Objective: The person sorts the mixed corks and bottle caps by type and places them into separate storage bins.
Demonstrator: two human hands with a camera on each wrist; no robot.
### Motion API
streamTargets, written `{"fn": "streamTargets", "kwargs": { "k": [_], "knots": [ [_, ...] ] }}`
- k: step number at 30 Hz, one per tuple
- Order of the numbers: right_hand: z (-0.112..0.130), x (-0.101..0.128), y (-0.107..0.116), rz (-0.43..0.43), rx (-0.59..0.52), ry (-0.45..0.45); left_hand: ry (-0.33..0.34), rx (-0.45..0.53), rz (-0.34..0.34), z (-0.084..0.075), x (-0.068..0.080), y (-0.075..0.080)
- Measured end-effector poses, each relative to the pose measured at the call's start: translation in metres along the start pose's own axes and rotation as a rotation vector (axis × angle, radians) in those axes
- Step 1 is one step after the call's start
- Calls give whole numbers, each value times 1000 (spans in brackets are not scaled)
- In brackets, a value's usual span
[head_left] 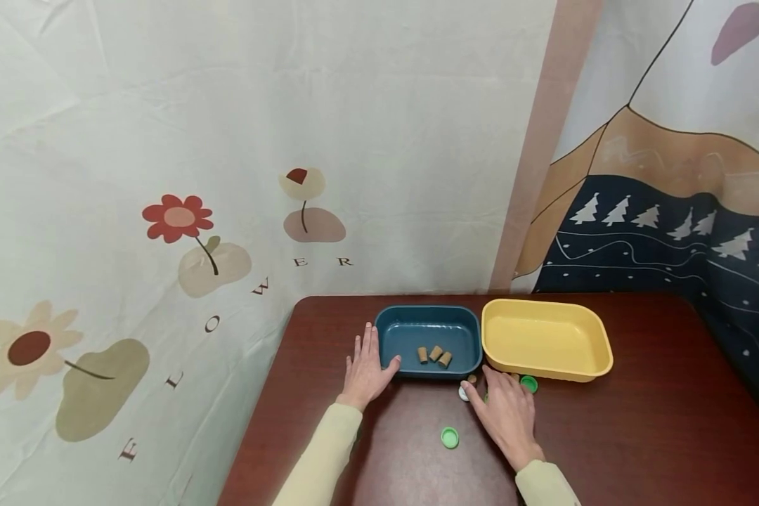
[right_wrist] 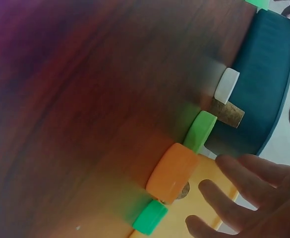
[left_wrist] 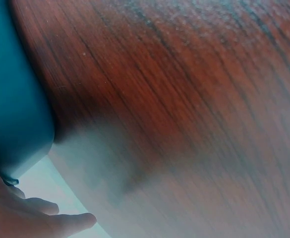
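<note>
My left hand [head_left: 363, 376] lies along the left side of the blue tray [head_left: 386, 371], fingers extended at its rim and thumb spread over the near left corner. Several corks [head_left: 436, 353] lie inside that tray. My right hand [head_left: 509, 418] hovers over the small things in front of the two trays, fingers spread and holding nothing. Near its fingers in the right wrist view are a white cap [right_wrist: 227, 86], a cork [right_wrist: 229, 114], a light green cap [right_wrist: 201, 131], an orange cap [right_wrist: 172, 173] and a darker green cap [right_wrist: 150, 217]. Another cork is partly hidden behind the orange cap.
A yellow tray [head_left: 547, 372] stands right beside the blue one, with nothing in it. One light green cap [head_left: 450, 438] lies apart, nearer the front of the brown table [head_left: 411, 464]. A printed cloth [head_left: 386, 140] hangs behind the table.
</note>
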State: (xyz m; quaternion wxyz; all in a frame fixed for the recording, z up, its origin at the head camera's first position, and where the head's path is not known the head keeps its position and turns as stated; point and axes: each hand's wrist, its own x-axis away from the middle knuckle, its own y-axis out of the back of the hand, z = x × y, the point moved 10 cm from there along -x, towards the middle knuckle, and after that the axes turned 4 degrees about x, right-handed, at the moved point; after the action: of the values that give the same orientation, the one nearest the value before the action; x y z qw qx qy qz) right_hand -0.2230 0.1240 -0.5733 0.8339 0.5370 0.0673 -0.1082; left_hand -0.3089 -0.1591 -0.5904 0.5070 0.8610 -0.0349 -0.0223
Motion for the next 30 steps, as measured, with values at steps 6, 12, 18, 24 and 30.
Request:
{"fn": "streamTargets", "kwargs": {
  "k": [6, 12, 18, 24, 30],
  "knots": [
    [1, -5, -4, 18, 28, -14, -4, 2, -4, -1, 0, 0],
    [4, -8, -7, 18, 49, -2, -1, 9, 1, 0, 1, -1],
    [8, -10, -9, -5, 57, 28, 0, 14, 5, 0, 2, 0],
    [10, -13, -8, -29, 62, 43, -2, 16, 7, -1, 3, 1],
    [11, -16, -9, -28, 72, 47, 5, 17, 0, -1, 3, 1]
  ]
}}
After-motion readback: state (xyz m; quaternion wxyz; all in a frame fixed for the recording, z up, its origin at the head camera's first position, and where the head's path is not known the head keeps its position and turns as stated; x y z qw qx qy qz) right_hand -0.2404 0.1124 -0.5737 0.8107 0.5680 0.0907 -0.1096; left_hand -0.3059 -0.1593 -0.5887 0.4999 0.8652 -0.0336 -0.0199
